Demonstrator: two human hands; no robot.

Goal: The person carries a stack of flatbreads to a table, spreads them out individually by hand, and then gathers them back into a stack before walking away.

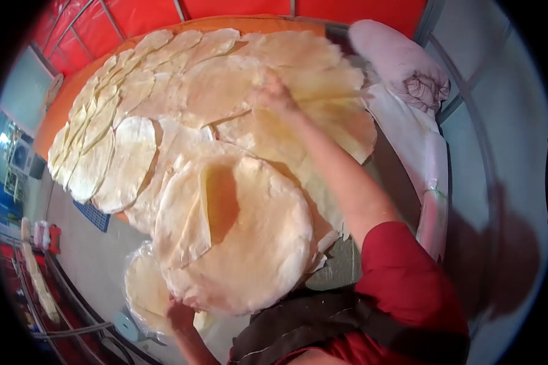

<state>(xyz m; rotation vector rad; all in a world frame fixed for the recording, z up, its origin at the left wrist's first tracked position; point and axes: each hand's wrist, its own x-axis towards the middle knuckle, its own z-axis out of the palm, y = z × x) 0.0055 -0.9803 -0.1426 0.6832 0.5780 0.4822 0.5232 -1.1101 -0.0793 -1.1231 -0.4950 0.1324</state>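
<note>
Many thin round flatbreads [128, 152] overlap across an orange surface [61, 128]. Nearest to me is a large round flatbread [262, 237], with a folded piece [189, 225] lying on its left part. My left hand [181, 316] is at the lower edge of this large bread, its fingers partly hidden at the rim. Farther off, my right hand [273, 94] is over the spread breads at the upper middle, blurred, beside a thin yellowish sheet [316, 82]. What its fingers hold, if anything, I cannot make out.
A plastic bag with round bread [146, 286] lies below left. At the upper right is a rolled pink quilt [396, 61], with white cloth [402, 128] below it. Metal bars and a red sheet [237, 9] stand behind.
</note>
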